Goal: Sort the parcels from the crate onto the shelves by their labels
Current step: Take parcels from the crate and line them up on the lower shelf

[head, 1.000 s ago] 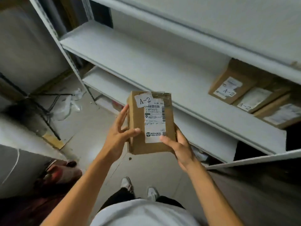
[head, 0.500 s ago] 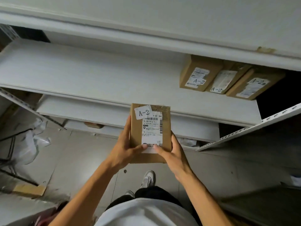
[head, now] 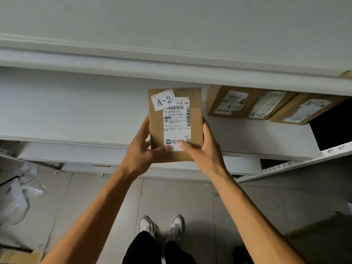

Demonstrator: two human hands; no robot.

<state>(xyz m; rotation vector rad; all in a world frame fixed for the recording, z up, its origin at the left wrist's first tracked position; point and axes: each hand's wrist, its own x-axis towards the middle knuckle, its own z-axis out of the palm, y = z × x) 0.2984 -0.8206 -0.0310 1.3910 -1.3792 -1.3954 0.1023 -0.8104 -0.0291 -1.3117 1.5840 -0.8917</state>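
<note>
Parcel (head: 175, 124) marked A-2, held before the shelf (head: 76, 111).
Looks light and stiff; left hand (head: 142, 151) and right hand (head: 204, 149) grip near corners, thumbs on top.

Parcel (head: 175, 124): matt brown cardboard, white paper labels. Shelf (head: 76, 111): smooth painted metal.

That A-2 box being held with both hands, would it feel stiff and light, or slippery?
The A-2 parcel probably stays stiff: its cardboard edges look straight. It seems light, since the left hand and right hand hold it by its sides and thumbs. Matte cardboard likely grips well.
</note>
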